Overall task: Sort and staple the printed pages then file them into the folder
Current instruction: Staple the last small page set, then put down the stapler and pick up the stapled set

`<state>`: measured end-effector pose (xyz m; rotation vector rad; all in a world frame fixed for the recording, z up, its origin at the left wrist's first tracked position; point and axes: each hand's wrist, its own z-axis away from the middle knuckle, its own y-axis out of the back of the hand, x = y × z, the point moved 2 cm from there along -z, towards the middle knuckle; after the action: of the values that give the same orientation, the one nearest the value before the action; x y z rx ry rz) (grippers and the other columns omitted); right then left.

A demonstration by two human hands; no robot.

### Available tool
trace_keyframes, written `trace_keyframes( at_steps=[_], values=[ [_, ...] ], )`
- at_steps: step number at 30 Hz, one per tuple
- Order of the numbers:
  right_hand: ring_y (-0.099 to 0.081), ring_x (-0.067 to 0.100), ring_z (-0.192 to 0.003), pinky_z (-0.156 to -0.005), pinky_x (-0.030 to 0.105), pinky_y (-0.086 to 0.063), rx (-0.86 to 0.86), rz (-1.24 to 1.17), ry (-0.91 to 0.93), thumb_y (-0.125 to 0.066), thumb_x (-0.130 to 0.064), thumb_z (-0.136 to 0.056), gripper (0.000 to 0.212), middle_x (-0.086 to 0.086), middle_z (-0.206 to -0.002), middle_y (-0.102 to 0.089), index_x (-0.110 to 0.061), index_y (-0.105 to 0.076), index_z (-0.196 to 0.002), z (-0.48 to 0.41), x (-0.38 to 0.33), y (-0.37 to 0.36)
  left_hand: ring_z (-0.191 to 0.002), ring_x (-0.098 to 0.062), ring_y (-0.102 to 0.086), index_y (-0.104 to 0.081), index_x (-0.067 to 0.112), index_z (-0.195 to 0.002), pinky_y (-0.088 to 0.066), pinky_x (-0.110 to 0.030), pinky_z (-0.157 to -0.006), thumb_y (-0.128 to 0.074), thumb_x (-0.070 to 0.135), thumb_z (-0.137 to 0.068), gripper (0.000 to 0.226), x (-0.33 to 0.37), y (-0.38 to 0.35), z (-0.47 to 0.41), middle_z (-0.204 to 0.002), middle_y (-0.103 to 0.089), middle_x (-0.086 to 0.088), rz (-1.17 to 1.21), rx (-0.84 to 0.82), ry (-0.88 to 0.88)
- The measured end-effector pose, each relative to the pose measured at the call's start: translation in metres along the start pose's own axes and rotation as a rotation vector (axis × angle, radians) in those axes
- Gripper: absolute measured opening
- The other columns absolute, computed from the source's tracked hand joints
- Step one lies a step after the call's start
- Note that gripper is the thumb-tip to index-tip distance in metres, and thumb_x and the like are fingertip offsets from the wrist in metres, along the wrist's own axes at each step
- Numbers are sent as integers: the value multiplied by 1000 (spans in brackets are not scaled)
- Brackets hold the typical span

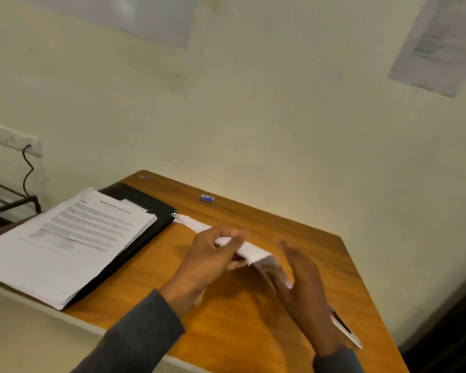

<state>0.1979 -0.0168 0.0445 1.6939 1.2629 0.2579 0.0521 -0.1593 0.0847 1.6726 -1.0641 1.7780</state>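
Printed pages lie in a thick, loose stack at nine o'clock on the desk. They rest on the black folder, which pokes out from under them toward twelve. A thinner set of sheets is at the middle, seen nearly edge-on. The left hand grips it with curled fingers, while the right hand, fingers straight and holding nothing, lies blurred against its three o'clock end. I judge the task early to midway: one set is being squared, no staple shows, and nothing looks filed. A small blue box sits at twelve, near the far edge and the wall. A pale flat object, too unclear to name, lies under the right wrist at the four o'clock edge, where a nudge could tip it off. The wood toward six gives room to move.
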Motion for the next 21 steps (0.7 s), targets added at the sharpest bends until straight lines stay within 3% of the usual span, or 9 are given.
trace_keyframes(
  at_steps=[1,2,4,6,8,11,14,18,21],
  values=[
    [-59,4,-111,-89,21,-52,54,-90,53,-50,-54,-92,43,-14,-126,-61,-35,-53,-130,-8,-17,4,-85,-18,-73,-60,19,-116,-57,-20,-64,-59,42,-89,36,17,-1,0,-108,-71,-10,7,-39,-29],
    [-64,-1,-92,-73,10,-50,124,-193,83,-53,-44,-94,26,-21,-107,-67,-35,-59,-118,-17,-33,10,-81,-20,-74,-56,24,-123,-59,-24,-65,-52,52,-87,46,35,0,0,-106,-72,-9,-6,-49,-91],
    [-64,-2,-75,-57,8,-44,236,-391,66,-59,-25,-96,9,-25,-84,-68,-29,-67,-100,-34,-54,22,-82,-19,-74,-42,43,-134,-60,-29,-67,-47,63,-81,57,57,11,-5,-108,-69,-2,-87,58,-237],
    [-68,4,-76,-61,21,-53,263,-569,-8,-62,-20,-93,10,-17,-84,-72,-23,-71,-96,-46,-67,30,-101,-14,-67,-27,53,-139,-59,-35,-82,-54,65,-74,71,62,35,-12,-123,-60,8,-182,194,-339],
    [-72,12,-81,-67,26,-58,220,-792,-100,-64,-17,-92,11,-6,-89,-77,-17,-73,-98,-55,-75,34,-118,-14,-54,-23,46,-144,-52,-42,-95,-62,65,-72,85,59,62,-16,-135,-49,11,-302,289,-328],
    [-74,20,-86,-70,28,-60,106,-1032,-230,-65,-14,-90,15,2,-93,-78,-13,-72,-103,-60,-82,30,-101,-17,-67,-39,30,-138,-56,-32,-78,-66,64,-67,83,41,101,-21,-119,-64,7,-345,305,-163],
    [-73,28,-91,-76,38,-61,15,-1153,-312,-64,-14,-90,21,9,-100,-76,-6,-69,-110,-60,-91,16,-84,-23,-74,-59,22,-118,-60,-41,-75,-71,69,-66,71,24,129,-13,-101,-75,2,-284,170,27],
    [-71,30,-99,-84,41,-59,-75,-1244,-392,-59,-18,-93,26,11,-108,-74,-8,-67,-117,-54,-101,-15,-86,-28,-75,-66,17,-114,-61,-44,-78,-63,39,-84,38,8,148,0,-99,-77,-3,-162,126,-3],
    [-71,25,-103,-86,41,-58,-220,-1251,-393,-59,-20,-93,30,5,-114,-73,-15,-63,-122,-46,-105,-33,-85,-24,-75,-68,18,-111,-59,-47,-83,-62,38,-84,35,5,160,1,-99,-77,-1,-211,210,-44]
  ],
)
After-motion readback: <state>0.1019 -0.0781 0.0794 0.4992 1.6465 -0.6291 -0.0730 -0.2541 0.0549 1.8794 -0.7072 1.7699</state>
